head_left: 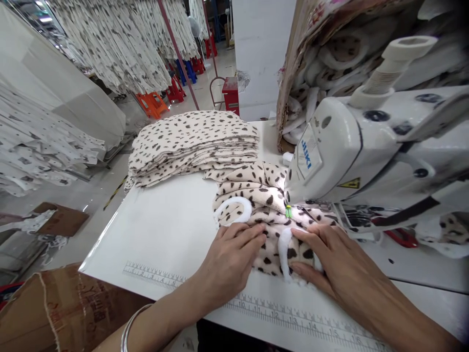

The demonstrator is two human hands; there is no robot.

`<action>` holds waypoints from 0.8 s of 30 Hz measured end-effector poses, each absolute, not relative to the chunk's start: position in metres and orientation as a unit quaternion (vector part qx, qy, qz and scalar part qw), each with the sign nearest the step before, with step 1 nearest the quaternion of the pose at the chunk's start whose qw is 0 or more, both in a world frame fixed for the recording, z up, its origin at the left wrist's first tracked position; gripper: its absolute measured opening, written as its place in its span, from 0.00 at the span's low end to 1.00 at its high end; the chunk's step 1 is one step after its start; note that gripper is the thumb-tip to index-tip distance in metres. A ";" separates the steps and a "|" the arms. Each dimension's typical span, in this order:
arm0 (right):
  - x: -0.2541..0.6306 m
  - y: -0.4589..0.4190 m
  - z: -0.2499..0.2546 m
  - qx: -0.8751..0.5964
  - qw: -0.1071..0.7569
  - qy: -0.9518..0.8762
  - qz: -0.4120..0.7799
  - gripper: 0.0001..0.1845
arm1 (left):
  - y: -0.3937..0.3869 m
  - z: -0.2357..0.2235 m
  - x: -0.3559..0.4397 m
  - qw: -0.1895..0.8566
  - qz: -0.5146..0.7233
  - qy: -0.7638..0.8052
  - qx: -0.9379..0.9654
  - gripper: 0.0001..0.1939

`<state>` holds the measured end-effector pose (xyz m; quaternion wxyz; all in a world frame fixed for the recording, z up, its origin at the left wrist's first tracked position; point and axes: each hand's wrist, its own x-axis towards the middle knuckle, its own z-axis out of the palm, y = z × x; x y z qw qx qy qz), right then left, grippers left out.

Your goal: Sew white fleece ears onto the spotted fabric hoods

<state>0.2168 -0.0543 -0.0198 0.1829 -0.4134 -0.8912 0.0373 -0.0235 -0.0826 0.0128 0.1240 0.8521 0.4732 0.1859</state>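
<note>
A folded bundle of beige fabric with dark spots lies on the white work table, its far end reaching the needle area of a white JUKI sewing machine. My left hand presses and holds the bundle's near edge. My right hand holds it too, beside a white fleece strip. Another white strip curves beyond my left hand. A small green clip sits by the machine head. The needle is hidden.
A stack of spotted fabric pieces lies at the table's far side. A ruler scale runs along the near edge. A cardboard box stands at lower left. Spotted pieces fill a bin behind the machine. Racks of hanging garments line the aisle.
</note>
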 end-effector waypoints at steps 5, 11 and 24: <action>0.214 -0.061 -0.021 -0.424 0.185 -0.886 -0.033 0.23 | -0.088 0.012 -0.021 0.091 0.127 0.479 0.864 0.25; 0.214 -0.063 -0.023 -0.428 0.176 -0.884 -0.069 0.23 | -0.093 0.008 -0.025 0.181 0.166 0.506 0.827 0.39; 0.216 -0.064 -0.026 -0.431 0.155 -0.885 -0.090 0.26 | -0.093 0.003 -0.028 0.129 0.274 0.493 0.816 0.18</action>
